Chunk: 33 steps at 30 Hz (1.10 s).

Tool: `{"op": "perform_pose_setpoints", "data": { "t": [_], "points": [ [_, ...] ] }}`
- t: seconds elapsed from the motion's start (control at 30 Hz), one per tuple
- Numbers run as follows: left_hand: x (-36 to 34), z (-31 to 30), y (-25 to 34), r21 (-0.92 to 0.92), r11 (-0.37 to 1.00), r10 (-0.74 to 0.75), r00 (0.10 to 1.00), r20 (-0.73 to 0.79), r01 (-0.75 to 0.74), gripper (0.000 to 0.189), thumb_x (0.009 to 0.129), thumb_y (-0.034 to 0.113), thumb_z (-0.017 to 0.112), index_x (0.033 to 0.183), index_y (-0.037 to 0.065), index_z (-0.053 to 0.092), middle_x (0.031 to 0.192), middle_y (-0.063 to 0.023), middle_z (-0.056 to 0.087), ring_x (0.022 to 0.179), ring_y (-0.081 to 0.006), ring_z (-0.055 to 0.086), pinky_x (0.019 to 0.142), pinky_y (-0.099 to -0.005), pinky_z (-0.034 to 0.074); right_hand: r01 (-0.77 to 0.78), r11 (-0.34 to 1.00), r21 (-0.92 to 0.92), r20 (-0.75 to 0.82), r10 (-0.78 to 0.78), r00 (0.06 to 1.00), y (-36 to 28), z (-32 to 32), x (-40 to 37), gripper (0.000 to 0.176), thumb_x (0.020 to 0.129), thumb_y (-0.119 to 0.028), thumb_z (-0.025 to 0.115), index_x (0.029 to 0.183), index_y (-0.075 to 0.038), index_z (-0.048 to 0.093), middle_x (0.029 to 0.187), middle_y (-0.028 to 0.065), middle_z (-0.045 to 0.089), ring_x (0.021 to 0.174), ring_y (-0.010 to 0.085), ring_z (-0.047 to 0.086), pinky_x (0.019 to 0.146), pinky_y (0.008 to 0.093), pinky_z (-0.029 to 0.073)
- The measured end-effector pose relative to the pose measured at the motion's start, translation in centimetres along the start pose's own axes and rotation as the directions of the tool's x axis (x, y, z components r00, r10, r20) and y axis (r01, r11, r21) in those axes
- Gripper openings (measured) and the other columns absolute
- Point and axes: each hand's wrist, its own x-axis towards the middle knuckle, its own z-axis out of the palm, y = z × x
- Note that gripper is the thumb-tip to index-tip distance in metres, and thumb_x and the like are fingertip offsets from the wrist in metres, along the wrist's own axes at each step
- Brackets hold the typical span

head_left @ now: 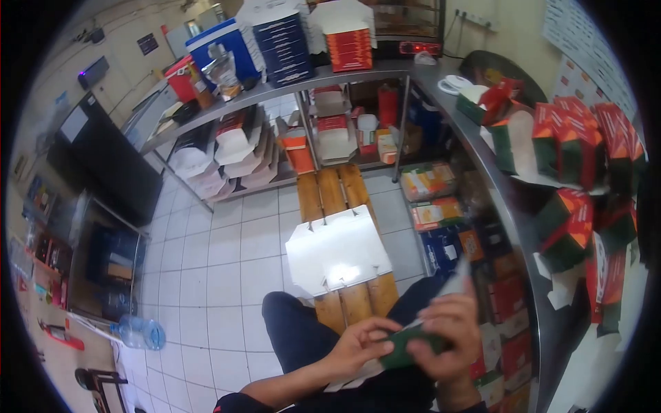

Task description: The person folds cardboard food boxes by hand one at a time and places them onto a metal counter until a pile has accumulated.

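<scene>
Above my lap I hold a small folding carton [403, 352], with a dark green face and white inner flaps, one of them standing up. My left hand [363, 346] is closed on its left edge, thumb and fingers pinching the card. Slightly blurred, my right hand [449, 337] is wrapped around the other side, fingers bent over the upright flap. Part of the carton is hidden behind the fingers. Just ahead, a flat white cardboard blank [341, 251] with slits along its edges lies on a wooden slatted bench [330, 311].
On the right, a metal counter [475, 148] holds several red and green cartons [566, 134]. Stacked boxes [506, 310] fill the space beneath it. Ahead, a metal table [268, 91] carries stacks of blue boxes [281, 48] and orange boxes [348, 49]. A water bottle [141, 332] lies on the left.
</scene>
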Motion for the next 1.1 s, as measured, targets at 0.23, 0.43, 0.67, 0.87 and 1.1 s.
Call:
{"op": "perform_pose_setpoints", "data": {
  "t": [0.23,0.43,0.67,0.87,1.1],
  "points": [
    [0.1,1.6,4.0,0.357,0.911,0.227,0.974,-0.021,-0.205,0.056,0.093,0.007,0.074,0.143,0.004,0.049,0.097,-0.0038,0.073,0.089,-0.0076,0.066,0.077,-0.0238,0.049,-0.248,0.962,-0.116,0.288,0.272,0.918,-1.5,-2.4,0.9,0.023,0.074,-0.020,0.086,0.092,-0.011,0.076,0.089,0.0030,0.066,0.091,0.0241,0.061,0.112,0.0542,0.030],
    [-0.6,-0.4,4.7,0.480,0.873,0.099,0.995,-0.008,-0.083,0.062,0.091,0.008,0.076,0.145,0.003,0.047,0.104,-0.0106,0.073,0.097,-0.0144,0.069,0.087,-0.0287,0.052,-0.277,0.950,-0.145,0.407,0.313,0.858,0.9,-1.6,0.2,0.025,0.072,-0.021,0.088,0.093,-0.011,0.077,0.068,0.0026,0.060,0.074,0.0205,0.058,0.097,0.0422,0.042],
    [-2.2,-4.9,4.0,0.821,0.558,-0.059,0.982,0.182,-0.119,0.040,0.094,0.019,0.072,0.130,0.005,0.062,0.118,-0.0101,0.068,0.111,-0.0259,0.066,0.098,-0.0354,0.050,-0.030,0.947,-0.320,0.359,0.151,0.921,1.9,-0.8,0.3,0.021,0.075,-0.022,0.084,0.091,-0.011,0.076,0.067,0.0005,0.057,0.069,0.0204,0.053,0.079,0.0367,0.037],
    [-2.0,-7.0,1.6,0.834,0.519,0.111,0.982,0.154,-0.190,0.025,0.097,0.019,0.067,0.119,0.006,0.068,0.098,-0.0157,0.066,0.089,-0.0305,0.064,0.076,-0.0383,0.051,0.070,0.940,-0.335,0.556,0.137,0.820,2.6,0.6,0.0,0.019,0.082,-0.024,0.080,0.097,-0.014,0.075,0.079,-0.0008,0.061,0.079,0.0198,0.058,0.083,0.0376,0.037],
    [-2.2,-3.6,3.2,0.980,0.194,0.190,0.979,-0.070,0.033,0.050,0.090,0.024,0.073,0.133,0.014,0.052,0.082,-0.0068,0.069,0.079,-0.0309,0.070,0.067,-0.0425,0.055,0.008,0.974,-0.228,0.648,0.146,0.748,3.7,4.1,-2.2,0.015,0.085,-0.025,0.078,0.096,-0.015,0.074,0.083,-0.0001,0.065,0.082,0.0199,0.060,0.082,0.0366,0.037]
  ]
}}
